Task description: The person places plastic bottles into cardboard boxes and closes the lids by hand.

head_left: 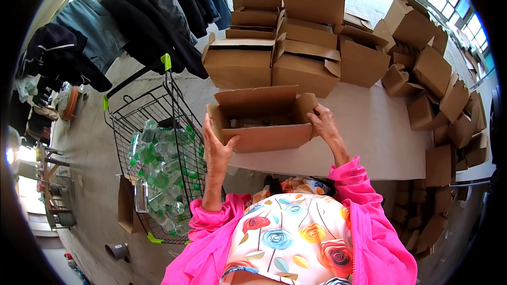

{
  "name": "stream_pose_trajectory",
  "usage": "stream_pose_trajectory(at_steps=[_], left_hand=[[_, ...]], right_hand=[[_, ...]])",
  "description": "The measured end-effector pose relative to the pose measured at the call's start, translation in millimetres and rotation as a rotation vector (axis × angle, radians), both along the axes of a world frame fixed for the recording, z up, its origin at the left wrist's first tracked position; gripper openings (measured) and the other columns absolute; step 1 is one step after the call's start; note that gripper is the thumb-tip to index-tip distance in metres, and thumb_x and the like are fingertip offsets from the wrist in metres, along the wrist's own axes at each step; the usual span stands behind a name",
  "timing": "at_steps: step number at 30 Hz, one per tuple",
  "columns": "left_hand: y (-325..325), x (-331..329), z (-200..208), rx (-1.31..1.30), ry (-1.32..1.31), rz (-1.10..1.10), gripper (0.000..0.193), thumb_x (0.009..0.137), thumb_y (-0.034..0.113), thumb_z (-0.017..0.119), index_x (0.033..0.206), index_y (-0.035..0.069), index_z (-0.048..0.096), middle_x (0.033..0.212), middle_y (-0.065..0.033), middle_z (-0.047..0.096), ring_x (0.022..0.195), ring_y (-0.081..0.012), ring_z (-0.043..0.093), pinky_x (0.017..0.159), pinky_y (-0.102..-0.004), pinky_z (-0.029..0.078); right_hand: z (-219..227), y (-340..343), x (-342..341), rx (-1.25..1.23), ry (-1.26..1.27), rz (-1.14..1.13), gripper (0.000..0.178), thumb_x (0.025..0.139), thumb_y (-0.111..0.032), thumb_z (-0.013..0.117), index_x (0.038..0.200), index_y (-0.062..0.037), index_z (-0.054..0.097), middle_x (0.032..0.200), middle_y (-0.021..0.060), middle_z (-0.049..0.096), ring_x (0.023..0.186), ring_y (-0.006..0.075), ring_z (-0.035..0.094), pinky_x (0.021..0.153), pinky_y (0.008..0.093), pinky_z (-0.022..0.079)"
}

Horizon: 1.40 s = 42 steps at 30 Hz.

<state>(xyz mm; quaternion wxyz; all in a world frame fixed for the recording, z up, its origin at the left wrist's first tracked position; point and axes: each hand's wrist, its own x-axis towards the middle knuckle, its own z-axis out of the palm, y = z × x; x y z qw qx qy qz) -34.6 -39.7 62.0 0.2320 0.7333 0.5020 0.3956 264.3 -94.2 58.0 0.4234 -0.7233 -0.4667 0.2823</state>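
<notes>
An open cardboard box [272, 139] is between my two hands at the table's near edge, its flaps up. My left hand [217, 145] presses against its left end, thumb on the front wall. At the opposite end my right hand [323, 122] grips the right front corner. Inside the box lies what looks like a clear plastic bottle [244, 123]; the rest of the interior is in shadow. To the left, a black wire shopping cart [177, 100] with lime-green corners holds many clear plastic bottles [161, 171] with green caps.
Several open cardboard boxes [237, 68] stand grouped across the pale table [375, 132]. More boxes are heaped at the right [433, 71] and lower right [438, 166]. Dark jackets [153, 26] hang at the upper left. A grey cup-shaped container [117, 252] lies on the floor.
</notes>
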Motion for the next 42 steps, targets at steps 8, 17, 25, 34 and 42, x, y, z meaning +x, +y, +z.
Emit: stream_pose_trajectory(at_steps=[8, 17, 25, 34, 42], left_hand=[[1, 39, 3, 0.198, 0.398, 0.376, 0.109, 0.058, 0.018, 0.082, 0.142, 0.007, 0.014, 0.147, -0.0212, 0.009, 0.132, -0.0380, 0.023, 0.104, -0.0448, 0.029], [4, 33, -31, 0.168, 0.253, -0.092, 0.063, 0.077, 0.001, 0.060, 0.134, 0.004, 0.035, 0.127, -0.0161, 0.048, 0.119, -0.0323, 0.045, 0.102, -0.0448, 0.032], [23, 33, -12, 0.156, 0.048, -0.105, 0.077, 0.075, 0.012, 0.068, 0.138, 0.001, 0.025, 0.136, -0.0244, 0.029, 0.123, -0.0386, 0.034, 0.100, -0.0423, 0.035], [72, 17, -37, 0.004, -0.020, -0.089, 0.050, 0.094, 0.036, 0.045, 0.127, 0.000, 0.040, 0.114, -0.0218, 0.042, 0.103, -0.0350, 0.045, 0.086, -0.0401, 0.040], [82, 19, -49, -0.094, -0.429, 0.196, 0.038, 0.095, 0.040, 0.042, 0.105, 0.006, 0.054, 0.087, -0.0023, 0.052, 0.060, -0.0078, 0.045, 0.048, -0.0201, 0.038]], right_hand=[[-12, 1, 6, 0.087, -0.033, 0.007, 0.018, 0.077, -0.009, 0.059, 0.091, 0.0030, 0.056, 0.081, 0.0209, 0.061, 0.075, 0.0310, 0.061, 0.069, 0.0360, 0.046], [-13, 0, -4, 0.086, -0.150, -0.049, 0.025, 0.075, -0.009, 0.062, 0.097, 0.0003, 0.054, 0.083, 0.0207, 0.062, 0.080, 0.0382, 0.060, 0.070, 0.0403, 0.046], [1, -9, -47, 0.218, -0.576, 0.066, 0.042, 0.072, -0.015, 0.067, 0.111, -0.0039, 0.055, 0.113, 0.0164, 0.054, 0.099, 0.0330, 0.052, 0.081, 0.0394, 0.044], [-19, -12, -56, 0.265, -0.640, 0.167, 0.030, 0.075, -0.016, 0.064, 0.104, -0.0057, 0.061, 0.112, 0.0073, 0.052, 0.100, 0.0279, 0.047, 0.082, 0.0374, 0.043], [-32, -7, -51, 0.360, -0.607, 0.042, 0.025, 0.073, -0.006, 0.065, 0.098, -0.0090, 0.064, 0.110, 0.0088, 0.052, 0.103, 0.0289, 0.045, 0.089, 0.0361, 0.039]])
